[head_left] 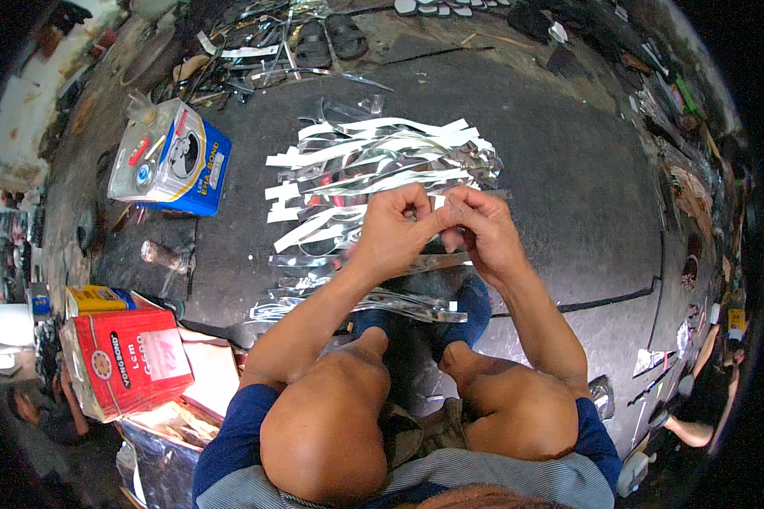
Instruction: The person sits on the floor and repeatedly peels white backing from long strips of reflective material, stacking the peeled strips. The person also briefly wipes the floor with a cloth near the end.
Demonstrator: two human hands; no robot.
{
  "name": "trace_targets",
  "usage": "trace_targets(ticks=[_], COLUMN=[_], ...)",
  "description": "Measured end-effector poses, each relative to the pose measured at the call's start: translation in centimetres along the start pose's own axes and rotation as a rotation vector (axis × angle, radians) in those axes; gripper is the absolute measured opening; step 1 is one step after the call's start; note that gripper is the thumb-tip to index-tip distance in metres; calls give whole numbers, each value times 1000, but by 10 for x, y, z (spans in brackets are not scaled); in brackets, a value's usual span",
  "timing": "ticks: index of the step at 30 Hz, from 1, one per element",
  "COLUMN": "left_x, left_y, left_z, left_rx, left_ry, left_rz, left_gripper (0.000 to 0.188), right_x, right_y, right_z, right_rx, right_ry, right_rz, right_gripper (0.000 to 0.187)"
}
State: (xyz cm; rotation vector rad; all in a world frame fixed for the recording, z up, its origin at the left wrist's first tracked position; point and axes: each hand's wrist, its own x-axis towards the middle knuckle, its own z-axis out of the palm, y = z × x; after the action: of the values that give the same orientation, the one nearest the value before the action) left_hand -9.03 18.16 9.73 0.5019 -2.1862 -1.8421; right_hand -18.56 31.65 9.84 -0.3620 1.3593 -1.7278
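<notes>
My left hand (396,227) and my right hand (484,227) meet above a spread of shiny strips. Both have their fingers curled and pinched together, thumbs close to each other. A small white patch shows between the fingertips, but whether it is held or lies behind them I cannot tell. Under and beyond the hands lie several clear plastic strips with white bands (382,140), roughly side by side across the dark mat. Closer to my knees is a bundle of clear glossy strips (373,305). The hands and forearms hide part of the spread.
At left stands a blue and white tin (199,161) with small items on top. Nearer are a red box (127,365) and a clear jar or bottle (164,255) lying down. Beyond the strips lie scraps (255,55) and dark sandals (329,41). Another person's arm (689,431) shows at right.
</notes>
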Motion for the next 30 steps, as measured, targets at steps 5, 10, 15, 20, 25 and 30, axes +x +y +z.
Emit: trace_targets(ticks=[5,10,15,20,25,30], left_x=[-4,-5,-18,-52,-82,-134], left_y=[10,-13,-84,-184,-248,-233], left_z=[-11,-23,-125,-278,-328,-422], left_rx=[-214,-799,-1176,-1069,-660,-514], left_ry=[-135,-74,587,961,1210,1505], left_rz=[13,-182,-148,-88,-114,-173], left_gripper=[25,16,22,19,15,17], right_x=[6,15,14,-39,-47,-75], right_y=[-12,3,1,38,44,39], right_z=[2,-24,-126,-429,-509,-506], right_rx=[61,439,917,844,607,-4], right_ry=[-224,-103,407,913,1201,1563], right_rz=[-53,-49,-105,-356,-496,-355], right_gripper=[19,24,27,32,35,29])
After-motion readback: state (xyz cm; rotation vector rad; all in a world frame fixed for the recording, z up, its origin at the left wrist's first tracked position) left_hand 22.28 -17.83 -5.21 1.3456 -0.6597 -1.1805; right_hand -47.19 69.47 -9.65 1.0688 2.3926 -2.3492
